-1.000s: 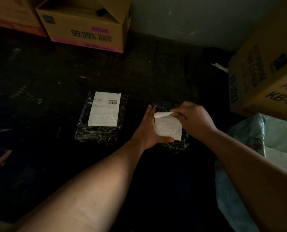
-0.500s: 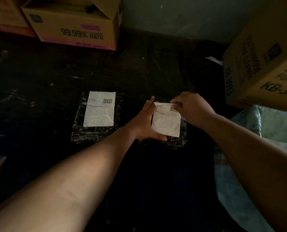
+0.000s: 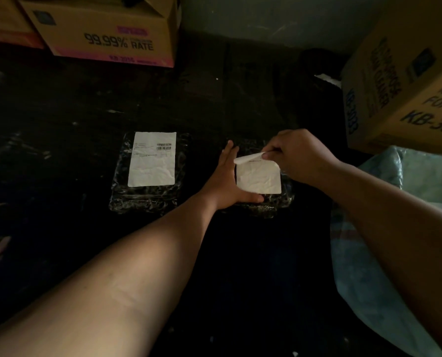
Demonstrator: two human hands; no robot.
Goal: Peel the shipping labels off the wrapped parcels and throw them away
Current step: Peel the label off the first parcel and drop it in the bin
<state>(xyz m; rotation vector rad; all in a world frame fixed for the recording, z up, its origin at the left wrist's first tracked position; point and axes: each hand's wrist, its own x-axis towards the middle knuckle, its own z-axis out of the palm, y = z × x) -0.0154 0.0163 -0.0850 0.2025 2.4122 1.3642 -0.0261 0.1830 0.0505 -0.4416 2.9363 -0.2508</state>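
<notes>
Two dark parcels wrapped in shiny clear film lie on the dark floor. The left parcel (image 3: pixel 147 197) carries a flat white shipping label (image 3: pixel 152 159) with a barcode. On the right parcel (image 3: pixel 266 206), a white label (image 3: pixel 259 177) has its far edge curled up and folded toward me. My right hand (image 3: pixel 298 155) pinches that lifted edge. With straight fingers, my left hand (image 3: pixel 227 180) presses flat on the parcel's left side, its thumb along the near edge.
A cardboard box (image 3: pixel 106 34) printed "99.99% RATE" stands at the back left. A second large carton (image 3: pixel 405 88) stands at the right. A pale green sack (image 3: pixel 384 266) lies under my right arm. A grey wall runs along the back.
My right hand has drawn the right label's far edge up and back toward me, so more of it is folded over. My left hand has stayed pressed on the parcel.
</notes>
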